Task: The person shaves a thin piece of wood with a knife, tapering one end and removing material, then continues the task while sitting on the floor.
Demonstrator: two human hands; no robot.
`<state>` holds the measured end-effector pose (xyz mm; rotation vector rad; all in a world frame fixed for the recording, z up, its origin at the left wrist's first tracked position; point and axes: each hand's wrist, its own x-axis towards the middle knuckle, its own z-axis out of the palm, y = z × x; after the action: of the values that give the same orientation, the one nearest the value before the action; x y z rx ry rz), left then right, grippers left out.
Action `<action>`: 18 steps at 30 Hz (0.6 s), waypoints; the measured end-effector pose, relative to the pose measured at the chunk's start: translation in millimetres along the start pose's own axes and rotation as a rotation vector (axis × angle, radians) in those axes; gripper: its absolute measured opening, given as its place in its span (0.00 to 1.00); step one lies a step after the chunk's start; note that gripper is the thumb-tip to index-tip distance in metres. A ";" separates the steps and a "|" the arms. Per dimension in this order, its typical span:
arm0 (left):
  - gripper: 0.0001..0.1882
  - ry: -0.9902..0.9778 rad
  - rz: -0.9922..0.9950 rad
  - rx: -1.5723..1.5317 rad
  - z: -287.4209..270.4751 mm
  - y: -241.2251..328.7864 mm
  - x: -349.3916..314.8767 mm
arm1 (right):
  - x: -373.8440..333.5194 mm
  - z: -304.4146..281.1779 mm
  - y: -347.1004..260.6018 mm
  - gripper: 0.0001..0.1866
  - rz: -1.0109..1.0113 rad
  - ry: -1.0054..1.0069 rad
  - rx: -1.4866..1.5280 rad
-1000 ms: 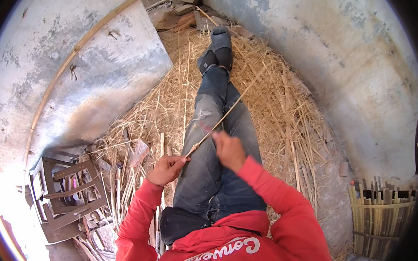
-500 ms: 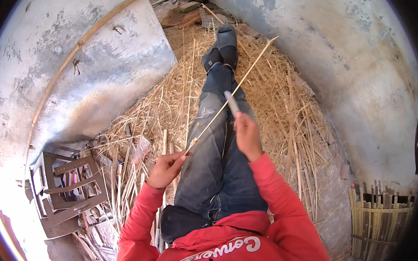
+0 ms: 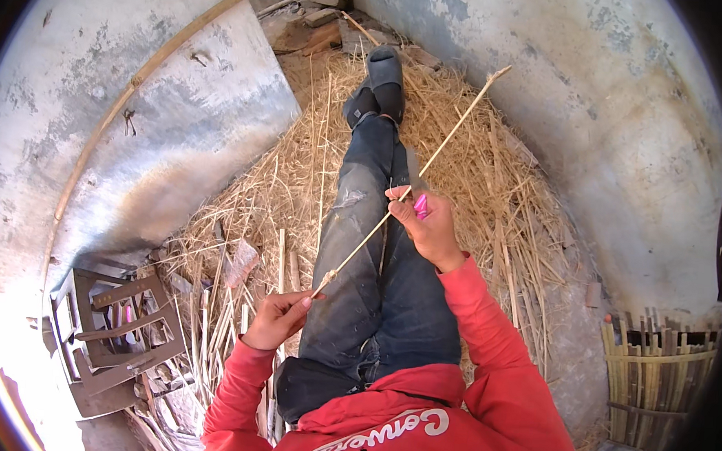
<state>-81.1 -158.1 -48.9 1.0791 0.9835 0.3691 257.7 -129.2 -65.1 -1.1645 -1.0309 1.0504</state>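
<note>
A long thin bamboo strip (image 3: 455, 135) runs slantwise above my outstretched legs, with a knot near its lower end. My left hand (image 3: 277, 319) pinches that lower end between thumb and fingers, just below the knot. Around the middle of the strip, my right hand (image 3: 430, 227) is closed, thumb and fingertips against the strip. A knife is in the same hand: its pink handle (image 3: 422, 206) shows in the palm, and a blurred grey blade (image 3: 412, 166) points away from me beside the strip.
Pale shavings (image 3: 494, 183) and loose strips cover the floor around my legs. A brown wooden stool (image 3: 118, 335) lies at the left. At the lower right stands a slatted bamboo basket (image 3: 659, 380). A long curved pole (image 3: 114, 114) leans on the left wall; bricks (image 3: 319, 15) lie at the far corner.
My right hand has turned and come to the strip, its fingers now touching it. The strip's far end has swung right. My left hand has moved slightly left and nearer me, still pinching the strip.
</note>
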 end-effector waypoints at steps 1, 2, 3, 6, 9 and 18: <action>0.17 -0.030 -0.047 -0.075 -2.2 0.5 -1.4 | -0.2 -0.8 -1.9 0.15 0.010 -0.014 0.004; 0.16 -0.046 -0.053 -0.100 -4.8 0.8 -2.1 | -0.1 -1.4 -3.7 0.15 0.020 -0.027 0.009; 0.16 -0.063 -0.060 -0.125 -7.9 1.0 -2.7 | 0.1 -2.7 -6.0 0.15 0.013 -0.044 -0.005; 0.17 0.049 0.061 0.077 -14.5 -14.5 -1.0 | 2.7 -15.1 -4.3 0.17 -0.117 0.026 -0.296; 0.18 0.196 0.167 0.295 -25.8 -37.9 1.6 | 13.5 -50.3 20.9 0.22 -0.100 0.244 -0.401; 0.19 0.293 0.142 0.385 -63.3 -81.6 -8.8 | 9.7 -208.6 58.9 0.21 -0.230 0.815 -1.223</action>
<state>-153.4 -166.1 -122.9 1.4769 1.2754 0.4753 457.8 -154.3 -145.0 -2.1018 -1.0542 -0.4153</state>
